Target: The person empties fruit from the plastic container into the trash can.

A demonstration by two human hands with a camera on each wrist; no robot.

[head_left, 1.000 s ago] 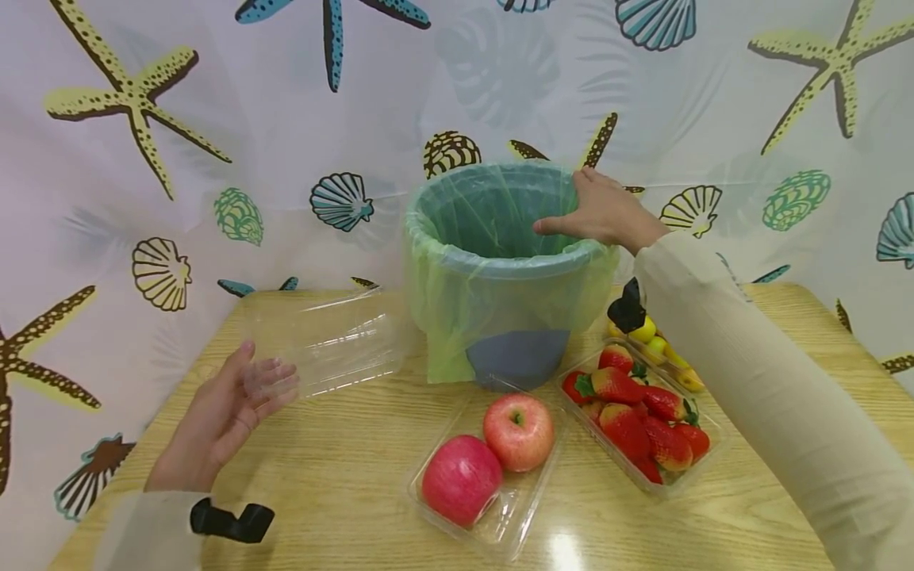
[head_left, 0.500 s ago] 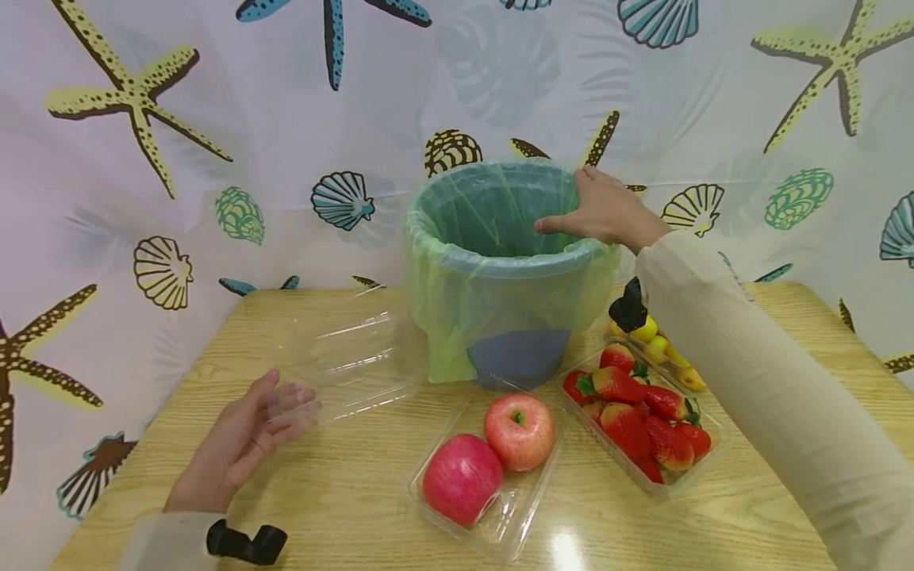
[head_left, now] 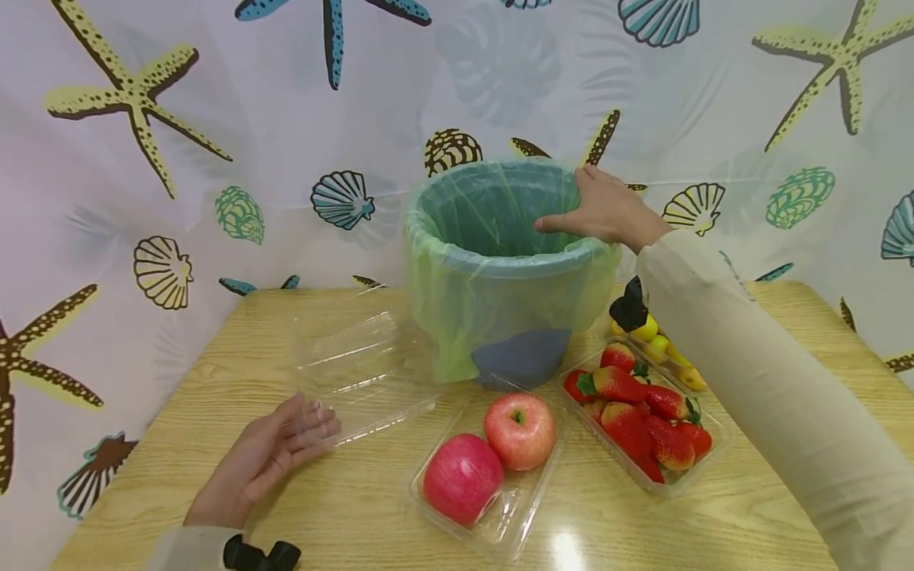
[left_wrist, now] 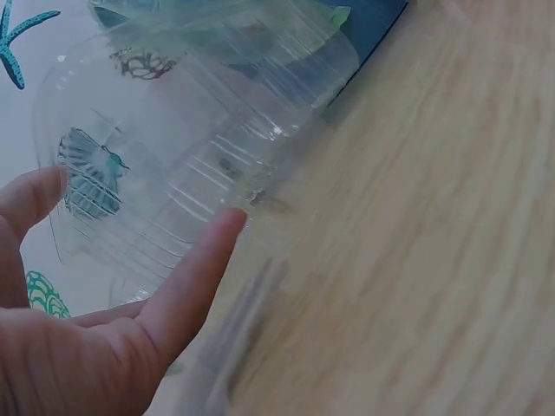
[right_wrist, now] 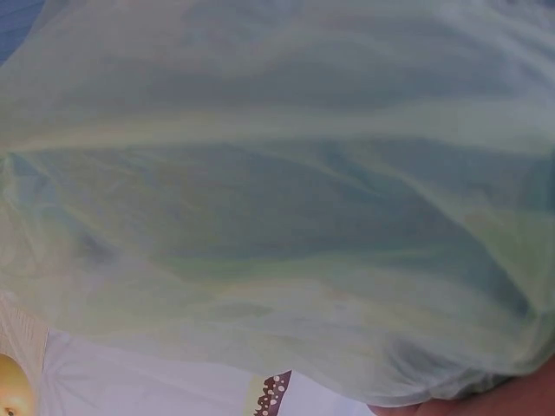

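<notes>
Left hand: your left hand (head_left: 260, 460) meets the near left end of the clear container (head_left: 364, 373), its fingers fairly straight and the thumb spread away from them.
Clear container: it sits to the left of the bin (head_left: 524, 357), above or on the wooden table (head_left: 343, 515); you cannot tell whether it touches the wood.
Right hand: your right hand (head_left: 607, 208) rests on the bin's right rim, thumb stretched straight over the mouth; you cannot tell whether the other fingers curl round the edge.
Bin: blue, upright, its rim draped in a pale green liner (head_left: 443, 309).
Apples: two red apples (head_left: 464, 478) in a clear tray (head_left: 508, 511), in front of the bin.
Strawberries: a heap of strawberries (head_left: 624, 428) in a clear box, right of the apples.
Yellow fruit: small yellow fruit (head_left: 660, 347) behind the strawberries, partly hidden by your right sleeve (head_left: 757, 365).
</notes>
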